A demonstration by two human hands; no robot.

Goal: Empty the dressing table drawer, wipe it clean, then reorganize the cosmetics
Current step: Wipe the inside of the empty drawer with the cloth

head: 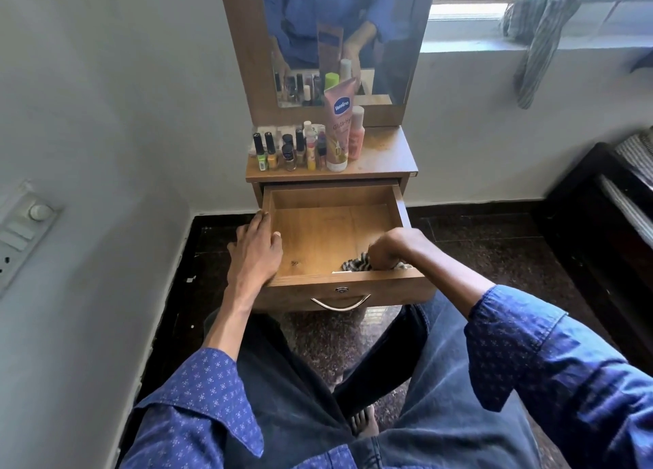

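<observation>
The wooden drawer (332, 200) of the dressing table stands pulled out, its floor bare apart from a checked cloth (355, 264). My right hand (392, 249) grips that cloth in the drawer's near right corner. My left hand (256, 247) rests on the drawer's left wall, its fingers laid over the rim. On the tabletop (381, 157) stand several nail polish bottles (268, 150), a pink Vaseline tube (338, 129) and a pink bottle (356, 134).
A mirror (339, 37) rises behind the cosmetics. A white wall with a switch panel (21, 232) is on the left. A dark bed frame (600, 200) stands at right. A striped cloth (540, 34) hangs at the window. My legs are below the drawer.
</observation>
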